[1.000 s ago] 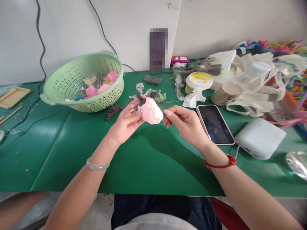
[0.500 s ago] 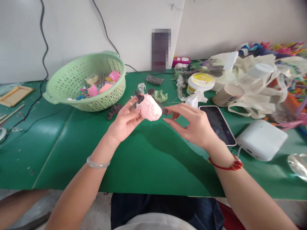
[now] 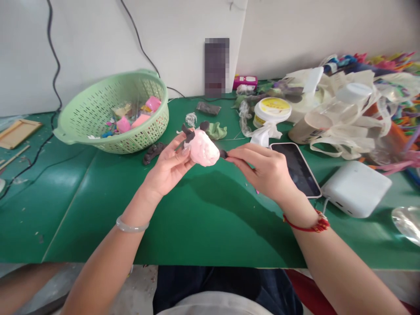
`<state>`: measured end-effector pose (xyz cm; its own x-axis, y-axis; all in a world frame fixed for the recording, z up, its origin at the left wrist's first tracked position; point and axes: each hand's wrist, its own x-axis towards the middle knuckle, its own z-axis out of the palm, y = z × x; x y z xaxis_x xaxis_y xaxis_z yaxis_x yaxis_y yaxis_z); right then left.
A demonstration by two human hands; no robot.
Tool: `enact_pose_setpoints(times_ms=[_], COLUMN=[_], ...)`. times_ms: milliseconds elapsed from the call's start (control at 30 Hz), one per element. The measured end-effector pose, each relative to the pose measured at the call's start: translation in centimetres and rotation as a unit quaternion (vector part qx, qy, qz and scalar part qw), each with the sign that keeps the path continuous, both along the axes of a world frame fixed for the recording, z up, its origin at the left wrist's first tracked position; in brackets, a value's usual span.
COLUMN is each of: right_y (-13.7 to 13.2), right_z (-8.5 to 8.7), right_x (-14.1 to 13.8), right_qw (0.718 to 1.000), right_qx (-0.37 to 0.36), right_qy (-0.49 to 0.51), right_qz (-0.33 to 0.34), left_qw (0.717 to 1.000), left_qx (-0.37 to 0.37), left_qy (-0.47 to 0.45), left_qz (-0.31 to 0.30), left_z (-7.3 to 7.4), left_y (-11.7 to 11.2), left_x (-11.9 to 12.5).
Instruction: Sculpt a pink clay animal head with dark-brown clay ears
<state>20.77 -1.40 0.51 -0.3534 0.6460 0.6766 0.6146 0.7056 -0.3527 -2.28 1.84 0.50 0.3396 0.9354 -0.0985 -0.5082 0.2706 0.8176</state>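
You hold a rounded, soft-looking pink clay lump (image 3: 202, 148) in the air above a green work table (image 3: 203, 223). Two dark brown clay pieces sit along its upper edge, one pointed and branching (image 3: 187, 134), the other a small round disc (image 3: 204, 126). A third small dark brown clay piece (image 3: 223, 153) sits at the lump's right side, pinched between the thumb and forefinger of your right hand (image 3: 262, 168). Your left hand (image 3: 167, 168) is curled, its fingers and thumb gripping the lump from the left and beneath.

As far as this view shows, those three dark pieces are all that the pink surface carries; the side facing away from you is hidden.

Just beyond your hands, a knobbly dark brown clay strip (image 3: 153, 153) and a crumpled olive-green clay scrap (image 3: 216, 130) lie on the table. Farther left stands a pale green perforated plastic basket (image 3: 138, 140) holding pink clay blocks (image 3: 124, 124). To the right are a black-screened smartphone (image 3: 297, 169), a white plastic box (image 3: 356, 189) and a round tub with a yellow lid (image 3: 272, 109).
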Motion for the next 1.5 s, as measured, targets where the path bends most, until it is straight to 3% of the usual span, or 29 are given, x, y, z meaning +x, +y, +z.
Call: enact_pose_setpoints(times_ms=[233,400,500,600,667,767,1033,1500], right_y=[0.0,0.1,0.2,0.3,0.2,0.1,-0.1,0.0], right_z=[0.1,0.7,0.8,0.4,0.2,0.0,-0.1,-0.4], right_x=[-0.1,0.0,-0.4,-1.1,-1.5,-1.8,-2.1,-2.4], right_qw=[1.000,0.987,0.940,0.858,0.813,0.785,0.786,0.834], right_qx=[0.004,-0.121,-0.252,-0.377,-0.425,-0.440,-0.435,-0.385], right_qy=[0.025,0.103,0.224,0.325,0.360,0.394,0.402,0.383], right_qz=[0.008,0.011,0.049,0.128,0.167,0.185,0.178,0.098], left_qw=[1.000,1.000,1.000,1.000,1.000,1.000,1.000,1.000], left_qx=[-0.004,0.003,0.005,-0.002,-0.002,0.006,0.021,-0.001], left_qy=[0.005,-0.001,-0.006,-0.015,-0.020,-0.013,0.009,0.013], left_qz=[0.006,0.015,0.012,0.008,0.006,0.004,-0.003,-0.007], left_z=[0.3,0.4,0.4,0.5,0.5,0.6,0.6,-0.2], left_y=[0.0,0.0,-0.1,-0.2,-0.2,-0.3,-0.3,-0.3], left_x=[-0.1,-0.2,-0.1,0.0,0.0,0.1,0.2,0.3])
